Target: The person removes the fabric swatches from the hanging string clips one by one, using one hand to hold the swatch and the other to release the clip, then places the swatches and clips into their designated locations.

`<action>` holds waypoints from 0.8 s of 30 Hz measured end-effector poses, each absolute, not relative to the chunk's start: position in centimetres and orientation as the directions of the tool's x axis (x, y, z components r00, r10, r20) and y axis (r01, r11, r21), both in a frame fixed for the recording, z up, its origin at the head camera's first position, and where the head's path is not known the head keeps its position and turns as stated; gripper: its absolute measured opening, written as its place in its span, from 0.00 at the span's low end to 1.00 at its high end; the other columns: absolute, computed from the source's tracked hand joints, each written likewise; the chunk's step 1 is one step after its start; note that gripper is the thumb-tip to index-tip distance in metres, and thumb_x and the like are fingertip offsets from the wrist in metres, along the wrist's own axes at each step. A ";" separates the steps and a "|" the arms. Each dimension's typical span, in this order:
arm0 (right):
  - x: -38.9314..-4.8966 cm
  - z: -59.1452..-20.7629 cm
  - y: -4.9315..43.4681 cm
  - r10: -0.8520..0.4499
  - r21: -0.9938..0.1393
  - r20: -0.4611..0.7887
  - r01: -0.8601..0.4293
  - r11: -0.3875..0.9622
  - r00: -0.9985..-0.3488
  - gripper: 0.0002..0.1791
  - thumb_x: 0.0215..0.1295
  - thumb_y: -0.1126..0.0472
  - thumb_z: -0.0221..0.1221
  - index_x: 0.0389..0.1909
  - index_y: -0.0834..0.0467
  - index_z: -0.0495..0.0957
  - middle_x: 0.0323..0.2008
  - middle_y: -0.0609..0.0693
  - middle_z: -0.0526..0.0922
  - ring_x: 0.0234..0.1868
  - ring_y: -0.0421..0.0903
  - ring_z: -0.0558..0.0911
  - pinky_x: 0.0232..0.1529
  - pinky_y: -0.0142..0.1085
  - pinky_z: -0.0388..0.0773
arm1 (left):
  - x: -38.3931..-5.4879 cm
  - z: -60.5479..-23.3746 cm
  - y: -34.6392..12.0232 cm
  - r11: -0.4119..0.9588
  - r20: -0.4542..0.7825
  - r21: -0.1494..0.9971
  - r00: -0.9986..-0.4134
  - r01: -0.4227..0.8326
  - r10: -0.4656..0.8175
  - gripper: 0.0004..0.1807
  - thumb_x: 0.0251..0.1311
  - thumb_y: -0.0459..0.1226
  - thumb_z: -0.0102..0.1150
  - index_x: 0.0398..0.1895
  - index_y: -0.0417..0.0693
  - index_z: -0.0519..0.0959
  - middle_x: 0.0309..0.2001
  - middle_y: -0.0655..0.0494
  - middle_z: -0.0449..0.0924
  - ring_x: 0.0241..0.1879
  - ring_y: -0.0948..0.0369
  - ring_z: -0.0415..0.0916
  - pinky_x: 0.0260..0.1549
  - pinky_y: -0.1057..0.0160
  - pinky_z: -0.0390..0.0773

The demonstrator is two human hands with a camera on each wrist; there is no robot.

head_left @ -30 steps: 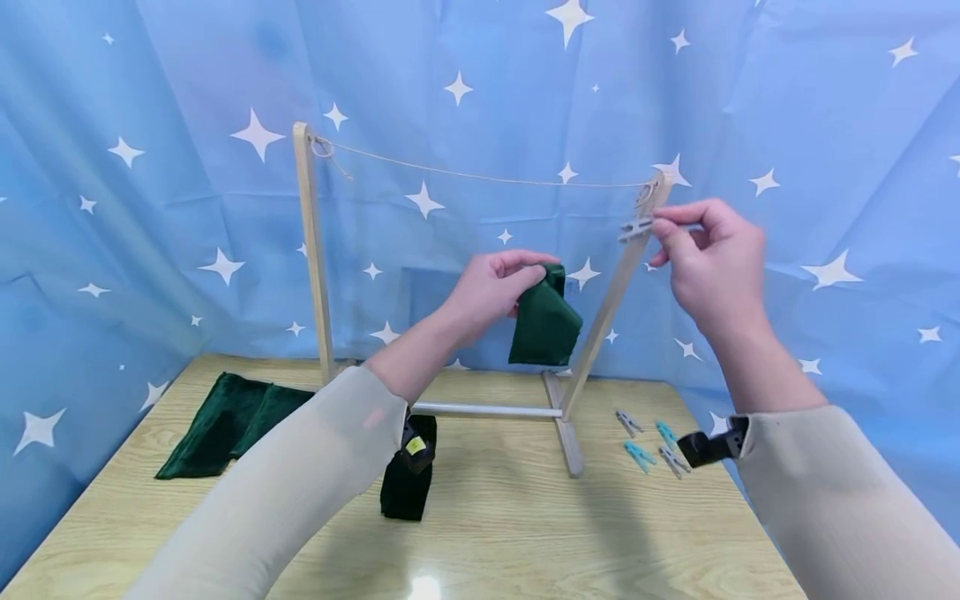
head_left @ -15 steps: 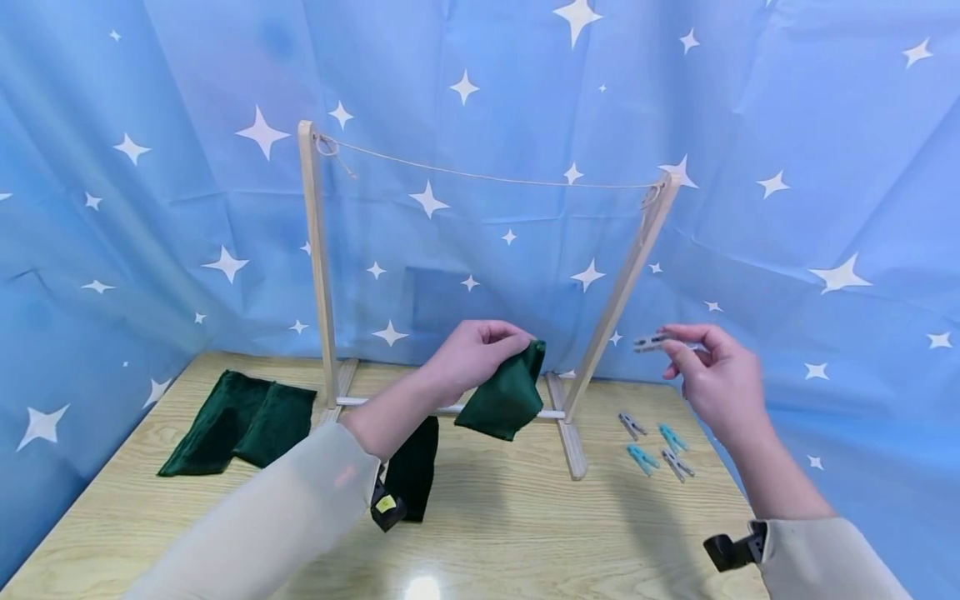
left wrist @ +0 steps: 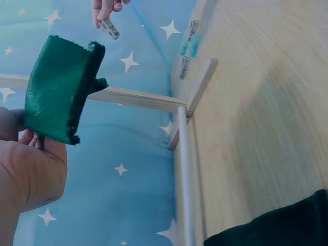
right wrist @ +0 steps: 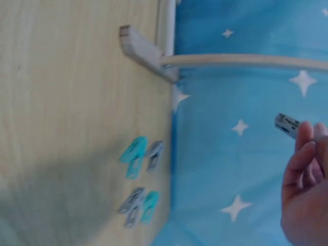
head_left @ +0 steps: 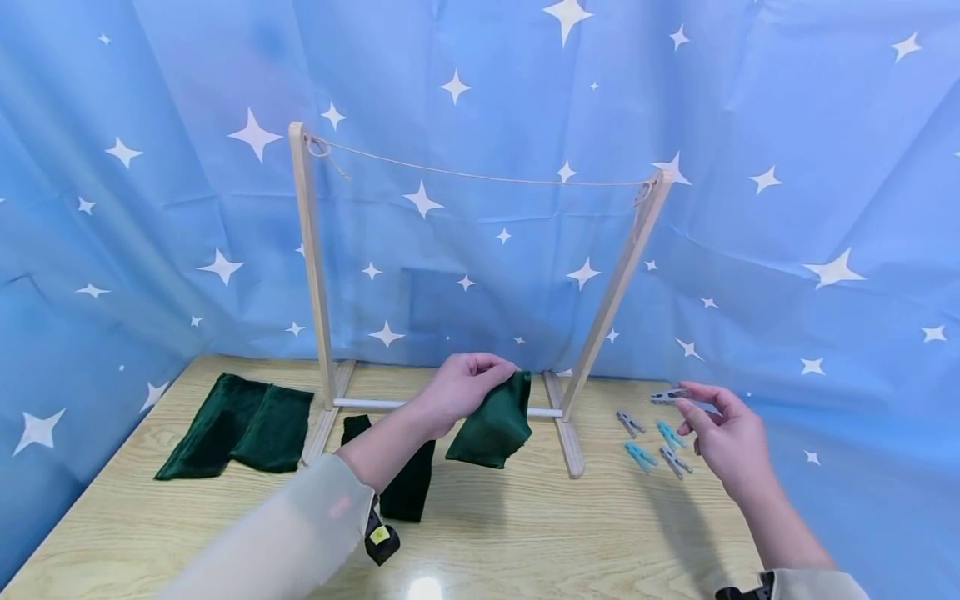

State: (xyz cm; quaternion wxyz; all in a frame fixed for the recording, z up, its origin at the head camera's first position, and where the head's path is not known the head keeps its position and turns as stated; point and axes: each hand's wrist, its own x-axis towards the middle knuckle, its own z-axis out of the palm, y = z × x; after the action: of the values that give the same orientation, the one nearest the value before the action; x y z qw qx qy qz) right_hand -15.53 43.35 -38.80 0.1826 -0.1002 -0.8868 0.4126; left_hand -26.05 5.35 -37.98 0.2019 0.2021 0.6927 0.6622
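My left hand pinches a small dark green cloth by its upper edge; it hangs above the table, in front of the rack's bottom bar. In the left wrist view the green cloth looks folded over. My right hand holds a grey clothespin between thumb and fingers, above several loose pins. That grey clothespin also shows at the fingertips in the right wrist view. Between the rack's posts runs a thin string with nothing hanging on it.
Grey and turquoise clothespins lie on the table at the right. A wooden rack stands at the back. Green cloths lie at the left, and another dark green cloth lies partly behind my left forearm. A blue starred curtain hangs behind.
Both hands have come down from near the string, the left carrying the green cloth down and slightly left, the right bringing the grey clothespin down toward the loose pins.
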 end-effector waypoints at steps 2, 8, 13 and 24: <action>-15.4 -39.6 44.0 0.335 -0.781 0.230 0.032 0.624 -0.914 0.26 0.85 0.51 0.60 0.73 0.62 0.76 0.47 0.22 0.80 0.32 0.36 0.85 0.25 0.36 0.79 | -26.0 -38.5 5.3 0.045 -0.024 0.999 -0.840 0.001 0.543 0.17 0.85 0.47 0.57 0.59 0.49 0.89 0.55 0.51 0.88 0.41 0.61 0.84 0.40 0.65 0.84; -14.6 -42.0 45.9 0.352 -0.813 0.151 0.087 0.576 -0.924 0.29 0.84 0.51 0.61 0.74 0.65 0.73 0.45 0.18 0.79 0.34 0.34 0.86 0.27 0.35 0.81 | -25.7 -40.4 5.6 0.055 -0.076 0.997 -0.864 -0.056 0.498 0.18 0.86 0.47 0.55 0.59 0.46 0.89 0.52 0.50 0.90 0.37 0.62 0.84 0.40 0.66 0.83; -13.7 -43.9 47.8 0.372 -0.785 0.042 0.200 0.587 -0.927 0.32 0.84 0.49 0.61 0.77 0.65 0.71 0.46 0.22 0.78 0.37 0.33 0.85 0.31 0.37 0.84 | -25.3 -42.0 5.9 0.055 -0.120 0.993 -0.869 -0.106 0.480 0.20 0.86 0.47 0.54 0.63 0.45 0.86 0.47 0.51 0.90 0.34 0.63 0.84 0.37 0.66 0.84; -12.6 -47.3 51.5 0.327 -0.714 -0.249 0.400 0.574 -0.912 0.39 0.82 0.49 0.64 0.78 0.71 0.66 0.52 0.48 0.89 0.41 0.42 0.87 0.36 0.40 0.85 | -24.5 -44.9 6.2 0.048 -0.185 0.982 -0.864 -0.184 0.468 0.18 0.88 0.45 0.51 0.60 0.44 0.84 0.28 0.59 0.82 0.22 0.65 0.76 0.27 0.68 0.77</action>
State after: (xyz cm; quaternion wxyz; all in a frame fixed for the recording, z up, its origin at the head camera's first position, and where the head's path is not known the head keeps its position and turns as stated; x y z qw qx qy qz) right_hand -12.59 51.49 -47.30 -0.0446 -0.2051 -0.8861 0.4133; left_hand -24.49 6.18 -44.86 0.2389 0.1037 0.6834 0.6820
